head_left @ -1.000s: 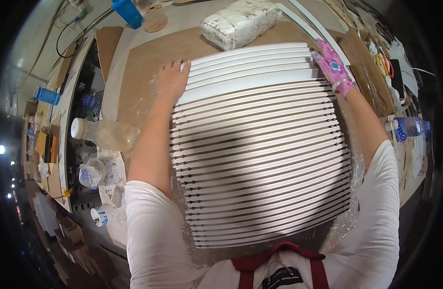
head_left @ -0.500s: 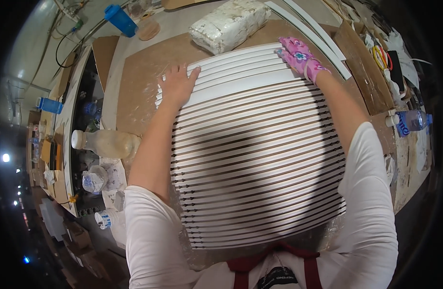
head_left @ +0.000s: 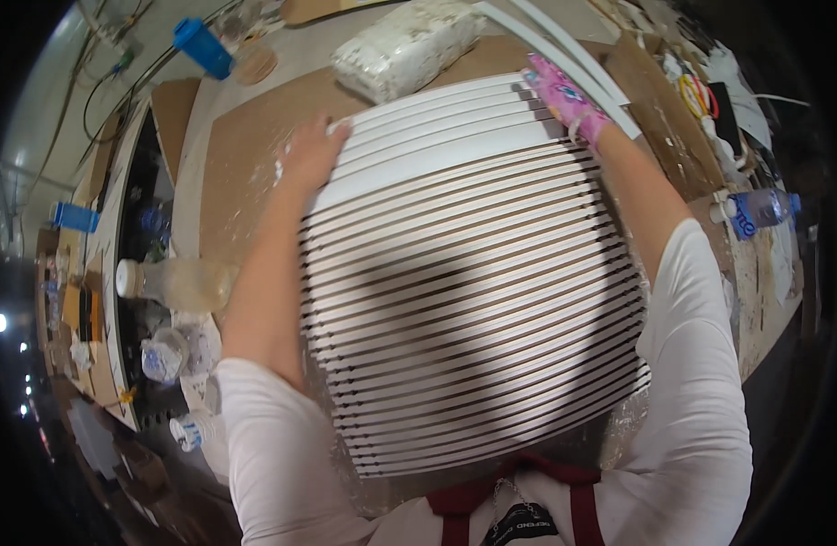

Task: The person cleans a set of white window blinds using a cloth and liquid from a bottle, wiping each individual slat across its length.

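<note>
Long white slats lie side by side across the board in front of me. The far ones sit close together, and dark gaps separate the nearer ones. My bare left hand rests at the left ends of the far slats, its thumb apart and its fingers somewhat blurred. At the right ends of the same slats, my right hand wears a pink flowered glove. Its fingers stretch along the slat ends and are turned partly edge-on. Small dark notches run down both sides of the nearer slats.
A white wrapped block stands beyond the slats on the brown board. Loose white strips lie at the far right beside a cardboard box. Bottles stand on the left; another bottle lies right.
The whole view has shifted slightly, so things appear farther left. My left hand has turned and its fingers look less spread. My right hand has tipped more edge-on at the slat ends.
</note>
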`<state>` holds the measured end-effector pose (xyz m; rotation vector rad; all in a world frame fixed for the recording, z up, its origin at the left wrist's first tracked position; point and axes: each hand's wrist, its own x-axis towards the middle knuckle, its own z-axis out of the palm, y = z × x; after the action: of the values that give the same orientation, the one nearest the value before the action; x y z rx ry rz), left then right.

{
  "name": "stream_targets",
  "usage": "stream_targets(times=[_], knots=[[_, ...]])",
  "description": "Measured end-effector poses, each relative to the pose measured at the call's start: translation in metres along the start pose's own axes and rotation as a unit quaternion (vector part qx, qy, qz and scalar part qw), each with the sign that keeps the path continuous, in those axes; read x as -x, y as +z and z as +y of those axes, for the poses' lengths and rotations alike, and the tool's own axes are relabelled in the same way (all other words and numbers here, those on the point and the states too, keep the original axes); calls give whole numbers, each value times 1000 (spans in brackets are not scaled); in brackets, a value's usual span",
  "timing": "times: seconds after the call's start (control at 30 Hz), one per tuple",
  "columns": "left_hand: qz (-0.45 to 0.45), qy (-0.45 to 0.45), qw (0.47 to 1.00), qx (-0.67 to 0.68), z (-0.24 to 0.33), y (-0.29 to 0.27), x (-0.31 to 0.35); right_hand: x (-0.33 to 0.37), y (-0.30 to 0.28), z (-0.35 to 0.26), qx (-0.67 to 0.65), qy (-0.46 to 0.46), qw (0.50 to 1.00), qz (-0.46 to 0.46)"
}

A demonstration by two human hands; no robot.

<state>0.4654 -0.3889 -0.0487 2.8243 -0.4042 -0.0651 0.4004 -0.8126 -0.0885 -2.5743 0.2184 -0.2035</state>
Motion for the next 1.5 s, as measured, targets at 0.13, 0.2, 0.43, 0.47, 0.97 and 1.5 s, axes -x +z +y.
stream_targets(times=[0.13,0.2,0.43,0.47,0.97,1.5], knots=[[13,-170,878,448,8,-27,39,65,-60,23,-461,190,864,66],[30,-250,760,599,-17,-25,56,87,-52,46,-536,179,823,55],[64,-71,850,517,-121,48,48,98,-9,16,-252,-104,962,-33],[69,-42,858,507,-131,57,39,96,-2,18,-293,-55,954,-22],[107,52,982,149,-44,8,169,134,-7,27,-228,15,973,32],[59,-31,991,117,-23,18,172,155,-15,21,-199,41,978,37]])
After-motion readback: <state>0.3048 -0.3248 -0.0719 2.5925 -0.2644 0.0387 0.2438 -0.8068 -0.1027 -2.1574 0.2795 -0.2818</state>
